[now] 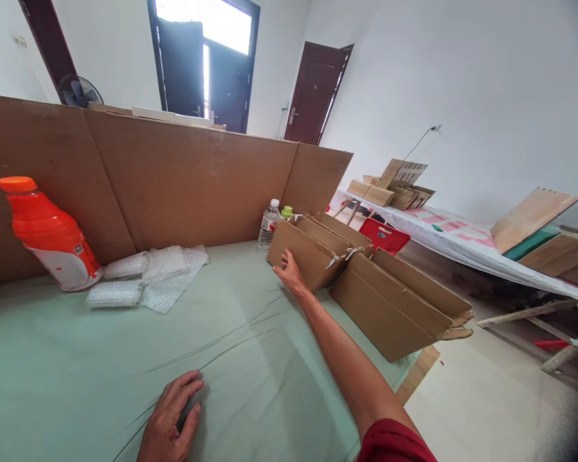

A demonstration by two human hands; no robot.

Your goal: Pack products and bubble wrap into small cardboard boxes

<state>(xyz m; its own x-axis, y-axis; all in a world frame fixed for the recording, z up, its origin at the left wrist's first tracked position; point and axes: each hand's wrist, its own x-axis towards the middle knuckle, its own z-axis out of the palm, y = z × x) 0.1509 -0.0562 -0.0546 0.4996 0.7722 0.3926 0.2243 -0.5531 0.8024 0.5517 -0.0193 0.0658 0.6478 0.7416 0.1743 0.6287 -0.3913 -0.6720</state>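
My right hand (pixel 289 273) reaches out to the folded cardboard boxes (pixel 302 250) at the table's far right side. Its fingers are spread beside the front face of the nearest box; whether they touch it I cannot tell. A second group of folded cardboard boxes (pixel 385 305) stands just to the right of my forearm. Close to me, my left hand (pixel 171 417) rests low over the green tablecloth (pixel 231 359). The fingers are loosely curved, thumb apart, with nothing between them.
A large orange bottle (pixel 52 237) stands at the left beside bubble wrap pieces (pixel 147 273). Behind them rises a tall cardboard panel (pixel 192 179). A clear water bottle (pixel 268 226) is near the boxes. Beyond the table's right edge is another table (pixel 443 228) bearing cardboard.
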